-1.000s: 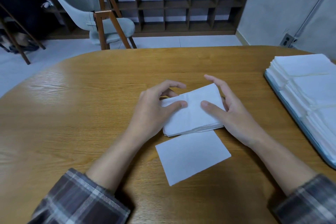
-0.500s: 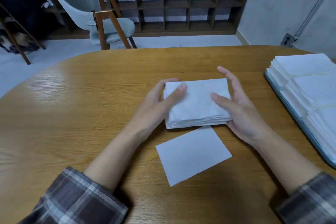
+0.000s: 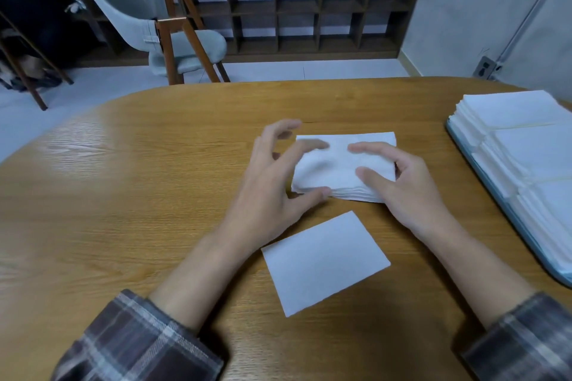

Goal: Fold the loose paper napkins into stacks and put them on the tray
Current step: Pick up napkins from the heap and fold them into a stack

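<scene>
Since the earlier frame the napkin stack point(image 3: 343, 167) has been turned squarer, and the right hand point(image 3: 402, 185) has come off its right end and onto its top. Now the stack lies on the surface point(image 3: 154, 195) midway between the two hands, its long axis running left to right. The right hand rests on it with forefinger and thumb laid fairly straight across the top sheet, pressing rather than clasping; its other fingers bend down at the right end, and no grip under the stack shows. The left hand point(image 3: 272, 182) is spread and arched at the left end, holding nothing. Its thumb touches the near left corner and its blurred fingers hover over the far one. The tray point(image 3: 461, 145) lies to the right of the stack, its rim running from far to near, so the right hand is the nearer and a sideways carry along the stack's own axis looks shortest. Bare wood separates stack and rim. White tray stacks point(image 3: 526, 139) cover every part of the tray in view, so free room there is doubtful. A single folded napkin point(image 3: 325, 263) lies tilted on the near side between the forearms, apart from the stack and out of that path.
</scene>
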